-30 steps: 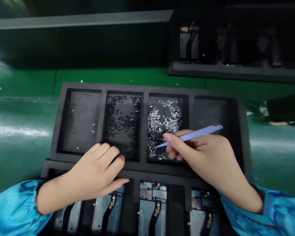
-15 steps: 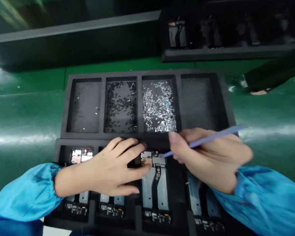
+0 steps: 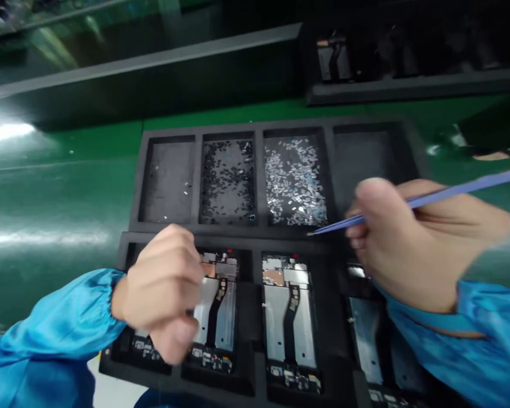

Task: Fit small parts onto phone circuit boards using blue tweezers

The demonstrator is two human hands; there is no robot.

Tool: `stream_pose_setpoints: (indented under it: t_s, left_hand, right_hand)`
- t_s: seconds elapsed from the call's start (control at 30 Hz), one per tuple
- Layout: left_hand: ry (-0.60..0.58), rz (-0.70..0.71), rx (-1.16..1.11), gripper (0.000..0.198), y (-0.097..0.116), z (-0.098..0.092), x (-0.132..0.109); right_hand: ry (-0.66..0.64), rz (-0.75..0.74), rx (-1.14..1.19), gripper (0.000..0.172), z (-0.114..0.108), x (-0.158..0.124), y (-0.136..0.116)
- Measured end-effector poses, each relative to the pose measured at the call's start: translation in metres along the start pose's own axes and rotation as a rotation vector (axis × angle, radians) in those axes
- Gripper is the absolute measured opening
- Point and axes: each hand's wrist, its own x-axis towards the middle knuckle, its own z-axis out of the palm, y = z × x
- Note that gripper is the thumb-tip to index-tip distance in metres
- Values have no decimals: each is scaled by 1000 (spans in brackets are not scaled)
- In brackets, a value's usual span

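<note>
My right hand (image 3: 420, 243) grips blue-purple tweezers (image 3: 463, 189) like a pen, the tips over the ledge below the compartment of silvery pieces (image 3: 297, 181). My left hand (image 3: 165, 283) is curled closed, slightly blurred, above the left part of the lower black tray (image 3: 246, 317). Whatever its fingers may hold is hidden. Partly behind it sits an opened phone (image 3: 215, 306). Another opened phone (image 3: 289, 323), with a black flex cable down its middle, lies uncovered between my hands. Under my right forearm a further phone (image 3: 368, 334) is partly hidden.
Behind the phones stands a black parts tray (image 3: 198, 175): tiny dark pieces (image 3: 229, 175) fill one compartment, and a few bits lie in the leftmost. A further tray of phones (image 3: 334, 59) stands at the back right. Part of another person's hand (image 3: 493, 154) shows at right.
My left hand has lifted off the middle phone, moved left and curled closed. My right hand has drawn the tweezers up and away from that phone. The view has shifted slightly.
</note>
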Motion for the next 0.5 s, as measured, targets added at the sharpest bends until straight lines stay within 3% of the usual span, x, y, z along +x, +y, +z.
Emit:
stream_pose_setpoints:
  t_s: [0.07, 0.17, 0.3, 0.5]
  left_hand:
    - [262, -205, -125, 40, -3, 1, 0]
    - [500, -466, -282, 48, -7, 5, 6]
    - [617, -667, -437, 53, -14, -6, 23]
    - [794, -886, -610, 53, -41, -34, 29]
  right_hand:
    - [104, -18, 6, 35, 3, 8, 5]
    - [30, -100, -96, 36, 9, 15, 13]
    - [-160, -168, -278, 39, 10, 15, 20]
    - [-72, -99, -278, 39, 10, 13, 16]
